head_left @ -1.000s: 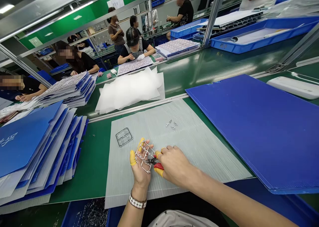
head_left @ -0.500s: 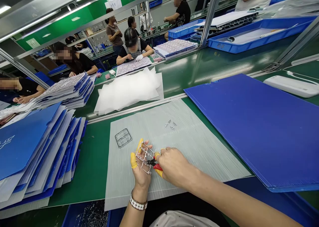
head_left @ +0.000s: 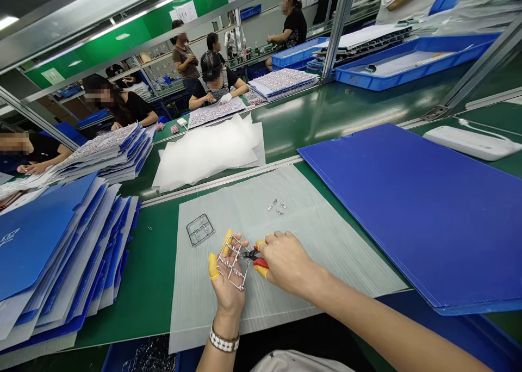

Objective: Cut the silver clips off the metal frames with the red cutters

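Note:
My left hand (head_left: 228,293), palm up with yellow finger cots, holds a silvery sprue frame (head_left: 232,267) with small shiny parts along its bars. In my right hand (head_left: 283,263), also wearing yellow finger cots, is a pair of red-handled cutting pliers (head_left: 261,262). Their dark jaws reach the right side of the frame; whether they are closed on a bar is too small to tell. A second sprue frame (head_left: 200,230) lies flat on the white foam sheet (head_left: 326,252), up and left of my left hand. Several small loose silvery parts (head_left: 278,206) rest farther up the sheet.
Left stands a stack of blue boards and foam sheets (head_left: 61,263). A large blue board (head_left: 408,209) lies at right. White sheets (head_left: 207,153) are beyond the metal rail. A blue bin (head_left: 142,355) of scraps sits below the table edge. Several people work across the bench.
The pliers' jaws have shifted from the frame's lower middle up to its right side. My left hand has turned the frame slightly. The whole view has shifted a little.

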Tool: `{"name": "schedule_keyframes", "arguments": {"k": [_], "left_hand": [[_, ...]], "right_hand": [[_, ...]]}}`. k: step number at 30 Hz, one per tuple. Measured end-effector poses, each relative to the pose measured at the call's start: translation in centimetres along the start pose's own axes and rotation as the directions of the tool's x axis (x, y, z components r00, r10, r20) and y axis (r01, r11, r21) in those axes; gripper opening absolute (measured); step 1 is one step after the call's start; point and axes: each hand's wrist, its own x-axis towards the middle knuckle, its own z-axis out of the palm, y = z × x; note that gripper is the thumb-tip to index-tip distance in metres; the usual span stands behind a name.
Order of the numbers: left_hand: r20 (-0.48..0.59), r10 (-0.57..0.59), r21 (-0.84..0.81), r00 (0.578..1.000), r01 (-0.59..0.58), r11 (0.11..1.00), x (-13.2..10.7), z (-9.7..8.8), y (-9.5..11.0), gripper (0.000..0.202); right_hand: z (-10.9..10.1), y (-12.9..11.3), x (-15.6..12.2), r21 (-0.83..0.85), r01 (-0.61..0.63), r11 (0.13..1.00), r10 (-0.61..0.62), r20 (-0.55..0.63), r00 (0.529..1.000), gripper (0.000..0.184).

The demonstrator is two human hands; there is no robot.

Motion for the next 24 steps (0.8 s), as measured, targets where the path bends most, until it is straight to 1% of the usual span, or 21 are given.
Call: {"name": "schedule_keyframes", "arguments": {"k": [7,13,17,20,24], "left_hand": [[0.000,0.007,0.018,1.000,-0.007,1.000,-0.16,0.11,0.11,0.058],[0.002,0.003,0.023,1.000,-0.003,1.000,-0.35,0.31,-0.11,0.057],[0.002,-0.006,0.007,1.000,0.006,1.000,-0.39,0.30,-0.24,0.055],[0.000,-0.003,0.003,1.000,0.003,1.000,-0.35,0.20,-0.02,0.055],[-0.005,0.022,-0.018,1.000,-0.022,1.000,-0.10,-0.02,0.72,0.054]], "right_hand": [[0.06,0.07,-0.04,0.006,0.004,1.000,-0.004,0.006,1.000,0.024],[0.26,0.01,-0.05,-0.011,0.011,1.000,-0.012,-0.030,0.999,0.026],[0.40,-0.24,0.00,-0.028,0.021,0.999,-0.021,-0.024,0.999,0.021],[0.26,-0.22,0.04,-0.017,0.033,0.999,-0.033,-0.010,0.999,0.016],[-0.25,0.40,-0.13,0.038,0.019,0.999,-0.019,0.013,1.000,0.019]]}}
